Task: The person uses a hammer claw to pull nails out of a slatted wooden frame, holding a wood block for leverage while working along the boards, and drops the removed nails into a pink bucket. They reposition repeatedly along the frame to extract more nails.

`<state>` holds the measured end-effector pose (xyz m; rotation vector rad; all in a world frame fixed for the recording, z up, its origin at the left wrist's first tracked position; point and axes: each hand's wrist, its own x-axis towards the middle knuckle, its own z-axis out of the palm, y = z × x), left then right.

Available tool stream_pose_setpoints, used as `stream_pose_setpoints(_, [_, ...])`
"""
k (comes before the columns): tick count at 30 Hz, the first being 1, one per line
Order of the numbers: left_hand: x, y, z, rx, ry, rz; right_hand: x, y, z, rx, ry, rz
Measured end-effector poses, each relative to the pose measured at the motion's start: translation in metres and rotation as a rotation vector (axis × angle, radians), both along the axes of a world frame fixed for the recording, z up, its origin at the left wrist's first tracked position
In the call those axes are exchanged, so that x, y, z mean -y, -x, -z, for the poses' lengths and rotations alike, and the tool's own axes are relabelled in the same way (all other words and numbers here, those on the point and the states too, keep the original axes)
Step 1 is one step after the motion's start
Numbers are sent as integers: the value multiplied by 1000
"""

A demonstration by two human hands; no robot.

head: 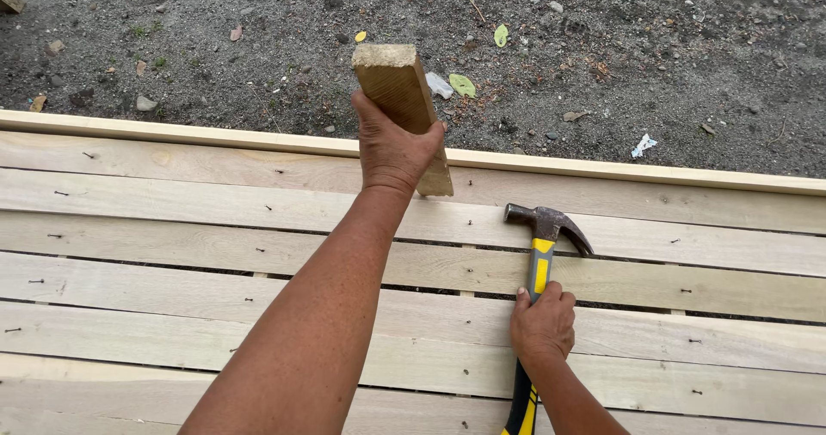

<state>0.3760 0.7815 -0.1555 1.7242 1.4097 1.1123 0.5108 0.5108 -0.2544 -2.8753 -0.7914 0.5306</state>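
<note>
Left forearm: reaching up from the bottom edge of the view, nearest the camera, running diagonally toward the upper middle with the back of the arm facing up.
Left hand (pixel 391 149): gripping a short wooden block (pixel 403 99), fingers wrapping around its far side and thumb pressing on the right face, so the hand is closing fully on it.
Wooden block: standing nearly upright and tilting slightly left, its lower end touching the plank near the pale edge rail (pixel 602 170), its rough cut top pointing toward the gravel.
Right hand (pixel 542 321): curling tight around the hammer's handle just below the head, knuckles facing the camera, wrist coming in from the bottom right.
Hammer (pixel 544 237): lying low over the planks, dark steel head with its claw pointing right, yellow and black grip running down out of view past the wrist.
Plank deck (pixel 155 254): filling the lower view, pale boards running left to right with narrow gaps and small nail heads showing.
Gravel ground (pixel 258 48): lying beyond the rail, dark, carrying scattered leaves and scraps.
</note>
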Motion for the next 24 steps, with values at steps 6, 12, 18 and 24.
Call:
stream_pose_setpoints(6, [8,-26,-19,-114,-51,63,-3,-19,19,174,-42,-37])
stream_pose_setpoints(12, [8,-46,-33,-186,-60,50,4,-21,27,238,-72,-85])
stream_pose_setpoints(18, [27,-59,-33,-214,-132,159,12,-22,30,277,-110,-130])
stream_pose_setpoints(24, [50,-63,-31,-226,-192,227,13,-19,26,271,-84,-121])
